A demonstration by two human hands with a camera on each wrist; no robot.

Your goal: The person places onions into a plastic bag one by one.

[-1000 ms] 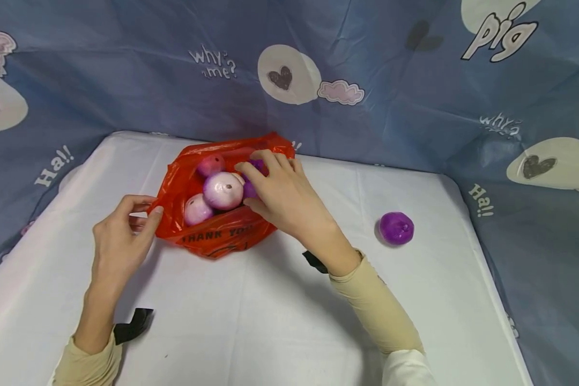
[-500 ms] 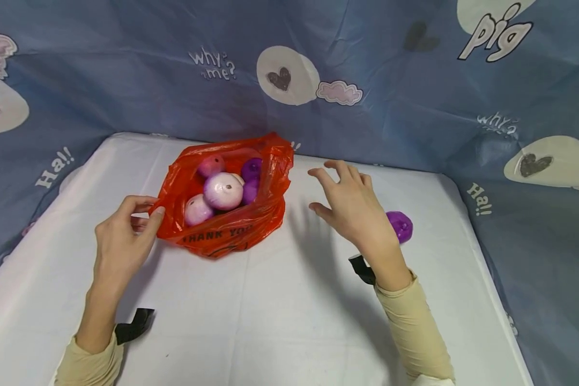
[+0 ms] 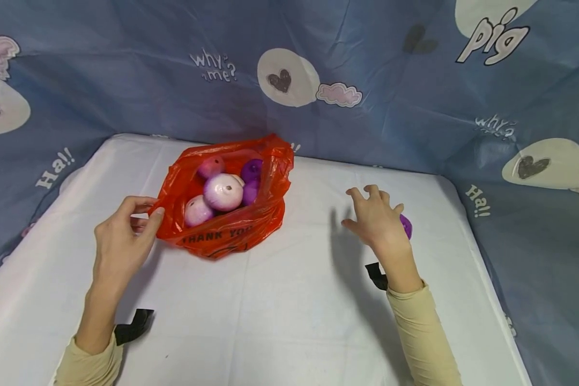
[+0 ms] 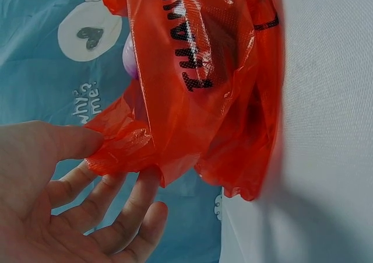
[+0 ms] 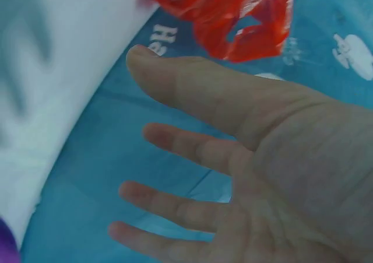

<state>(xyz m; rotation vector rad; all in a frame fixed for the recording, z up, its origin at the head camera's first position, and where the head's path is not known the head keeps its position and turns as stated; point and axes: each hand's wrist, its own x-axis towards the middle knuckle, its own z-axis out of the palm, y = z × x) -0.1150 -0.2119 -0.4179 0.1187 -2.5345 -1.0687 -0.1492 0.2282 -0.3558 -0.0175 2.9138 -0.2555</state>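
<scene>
In the head view a red plastic bag (image 3: 265,214) with THANK YOU print sits on the white table, its mouth facing up. Inside lie a white-and-purple onion (image 3: 223,191), a paler round one (image 3: 198,210), a pinkish one (image 3: 211,166) and dark purple ones (image 3: 252,170). My left hand (image 3: 123,244) pinches the bag's left rim between thumb and fingers, also plain in the left wrist view, where the bag (image 4: 180,123) hangs from the grip. My right hand (image 3: 378,220), fingers spread and holding nothing, hovers at the right, partly covering a purple round onion-like thing (image 3: 407,227).
A patterned blue sheet (image 3: 173,102) rises behind the white table (image 3: 289,311) and along its sides. Black straps (image 3: 134,326) stick out from both wrists. In the right wrist view a purple edge (image 5: 7,245) shows at the lower left.
My right hand has left the bag and moved right, over beside the lone purple thing, with nothing in it. The left hand and the bag have stayed in place.
</scene>
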